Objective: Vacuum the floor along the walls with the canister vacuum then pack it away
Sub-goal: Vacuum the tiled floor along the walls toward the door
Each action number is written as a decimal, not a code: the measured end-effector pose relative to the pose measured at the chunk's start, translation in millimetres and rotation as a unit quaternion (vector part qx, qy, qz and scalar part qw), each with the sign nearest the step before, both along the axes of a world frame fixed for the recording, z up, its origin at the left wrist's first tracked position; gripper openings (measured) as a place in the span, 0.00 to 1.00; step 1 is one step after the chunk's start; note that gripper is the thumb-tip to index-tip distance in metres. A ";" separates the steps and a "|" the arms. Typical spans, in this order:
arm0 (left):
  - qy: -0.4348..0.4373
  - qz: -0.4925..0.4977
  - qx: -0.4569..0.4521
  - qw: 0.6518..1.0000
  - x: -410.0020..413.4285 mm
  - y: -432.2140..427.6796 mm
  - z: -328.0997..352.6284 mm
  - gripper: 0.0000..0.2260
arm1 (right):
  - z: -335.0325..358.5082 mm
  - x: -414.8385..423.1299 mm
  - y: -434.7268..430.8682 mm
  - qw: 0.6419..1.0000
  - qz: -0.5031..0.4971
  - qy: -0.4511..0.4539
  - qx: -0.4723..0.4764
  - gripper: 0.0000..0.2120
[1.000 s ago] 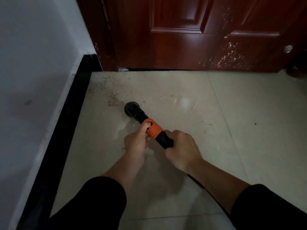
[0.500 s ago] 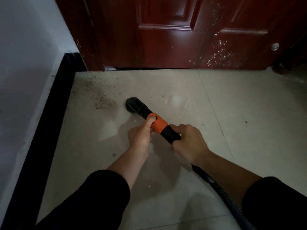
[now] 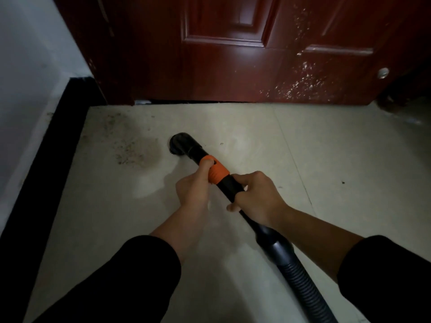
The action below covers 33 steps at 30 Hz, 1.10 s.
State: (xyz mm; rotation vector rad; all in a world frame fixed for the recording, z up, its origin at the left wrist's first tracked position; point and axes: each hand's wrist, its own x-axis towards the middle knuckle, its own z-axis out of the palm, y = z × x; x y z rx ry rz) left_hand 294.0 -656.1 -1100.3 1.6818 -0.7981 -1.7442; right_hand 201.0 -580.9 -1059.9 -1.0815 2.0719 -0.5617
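A black vacuum wand with an orange collar (image 3: 218, 174) points at the floor, its round brush nozzle (image 3: 180, 144) resting on the pale tile. My left hand (image 3: 194, 186) grips the wand at the orange collar, thumb on top. My right hand (image 3: 255, 197) is closed around the black tube just behind it. The ribbed black hose (image 3: 300, 285) runs back toward the lower right, out of the frame. A patch of dark dirt specks (image 3: 130, 148) lies on the tile just left of the nozzle. The canister is out of view.
A dark red wooden door (image 3: 245, 54) with white scuffs closes off the far side. A white wall (image 3: 25, 73) with a black skirting board (image 3: 46, 164) runs along the left. Pale floor tiles (image 3: 338, 159) stretch to the right.
The view has shifted left and closer, showing more hose at the lower right. The nozzle has stayed beside the dirt patch, and both hands keep the same grip.
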 end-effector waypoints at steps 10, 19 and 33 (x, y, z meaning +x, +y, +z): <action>0.006 -0.044 -0.013 0.999 -41.7 18.1 3.9 0.13 | 0.2 -38.8 28.5 0.999 -0.001 0.042 -0.006 0.09; 0.021 -0.058 -0.014 0.998 -52.7 29.7 13.7 0.13 | 9.1 -53.2 46.8 0.996 0.005 0.092 -0.014 0.13; -0.014 -0.062 0.007 0.998 -27.8 15.8 19.4 0.16 | 8.6 -31.9 32.3 0.996 0.043 0.076 -0.015 0.12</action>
